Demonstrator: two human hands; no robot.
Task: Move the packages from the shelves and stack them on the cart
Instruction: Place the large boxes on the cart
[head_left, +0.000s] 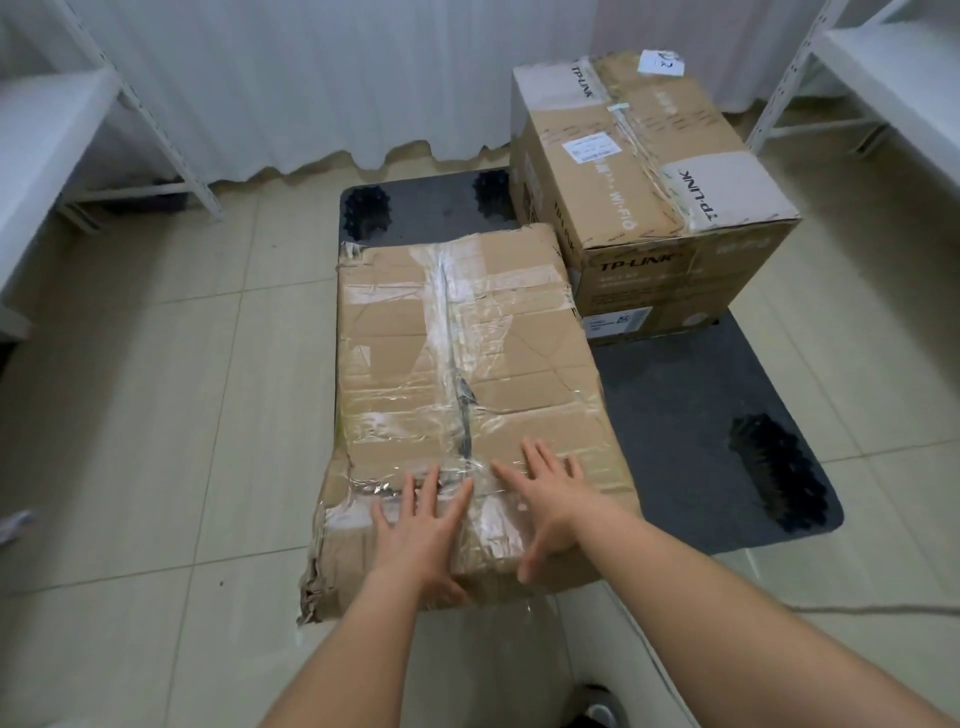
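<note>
Both hands are laid flat on the near end of the taped package (457, 395): left hand (423, 525) and right hand (550, 504) side by side, fingers straight and spread, grasping nothing. The package is seen lying on the left part of the dark cart (685, 415), its near end overhanging the edge. A TP-LINK box (649, 176) is seen on the cart's far right. White shelves (47, 135) flank the tiled floor (156, 415).

Both hands, left hand (423, 525) and right hand (550, 499), flat, fingers spread.

Soft even light, wide-angle edge distortion
</note>
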